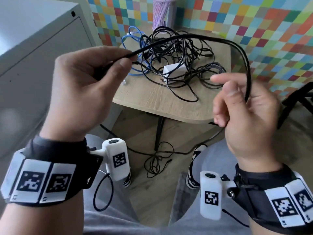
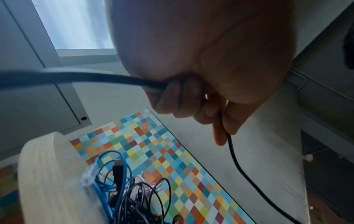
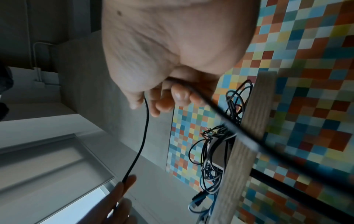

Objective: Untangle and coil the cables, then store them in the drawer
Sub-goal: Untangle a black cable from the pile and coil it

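A long black cable (image 1: 194,37) arches in the air between my two hands above the small wooden table (image 1: 152,97). My left hand (image 1: 123,61) pinches one stretch of it between thumb and fingers; the left wrist view shows the left hand (image 2: 191,100) with the black cable (image 2: 76,77) running through its curled fingers. My right hand (image 1: 237,100) holds the other stretch with its fingers curled round it; from there it drops to a loose tangle on the floor (image 1: 155,160). In the right wrist view the right hand (image 3: 172,95) grips the black cable (image 3: 144,128).
A tangled heap of black cables (image 1: 179,53), a blue network cable (image 1: 131,39) and a white charger (image 1: 174,69) lie on the table. A purple mesh pen cup (image 1: 162,12) stands at the back. A grey cabinet (image 1: 33,48) is left, a black chair (image 1: 296,102) right.
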Demonstrator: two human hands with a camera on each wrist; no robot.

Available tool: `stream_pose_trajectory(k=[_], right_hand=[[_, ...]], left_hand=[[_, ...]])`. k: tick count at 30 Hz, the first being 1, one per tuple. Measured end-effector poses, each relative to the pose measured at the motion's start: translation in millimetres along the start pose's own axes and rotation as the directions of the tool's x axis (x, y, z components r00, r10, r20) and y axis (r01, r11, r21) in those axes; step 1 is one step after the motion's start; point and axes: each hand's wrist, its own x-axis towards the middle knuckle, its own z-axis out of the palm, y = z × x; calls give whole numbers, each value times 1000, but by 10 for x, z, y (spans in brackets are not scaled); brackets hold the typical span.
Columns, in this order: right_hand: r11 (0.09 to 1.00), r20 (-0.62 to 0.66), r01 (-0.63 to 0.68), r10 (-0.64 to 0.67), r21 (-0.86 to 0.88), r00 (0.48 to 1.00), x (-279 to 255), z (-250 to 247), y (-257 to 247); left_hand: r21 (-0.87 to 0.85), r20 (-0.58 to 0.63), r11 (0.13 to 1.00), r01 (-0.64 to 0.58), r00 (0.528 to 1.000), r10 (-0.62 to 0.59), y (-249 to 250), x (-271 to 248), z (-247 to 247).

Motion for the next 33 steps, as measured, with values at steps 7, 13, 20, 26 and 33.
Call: stream_pose_trajectory(k=[7, 13, 20, 26, 33], right_hand=[[981, 172, -150, 170, -124, 970, -77, 134, 18], [961, 99, -232, 219, 153, 971, -86, 211, -59], [870, 70, -225, 216, 439, 974, -55, 211, -76], [797, 103, -250, 233, 550, 967, 10, 76, -185], [871, 89, -225, 207, 437, 974, 0, 72, -163]], left_hand=[[56, 186, 998, 1, 982, -11, -79, -38, 194], [148, 254, 989, -7, 967, -31, -89, -45, 232], [-191, 587, 970, 153, 810, -12, 124, -117, 279], [-136, 623, 955, 264, 772, -125, -81, -126, 330], [-122, 559, 986, 118, 829, -30, -84, -166, 431]])
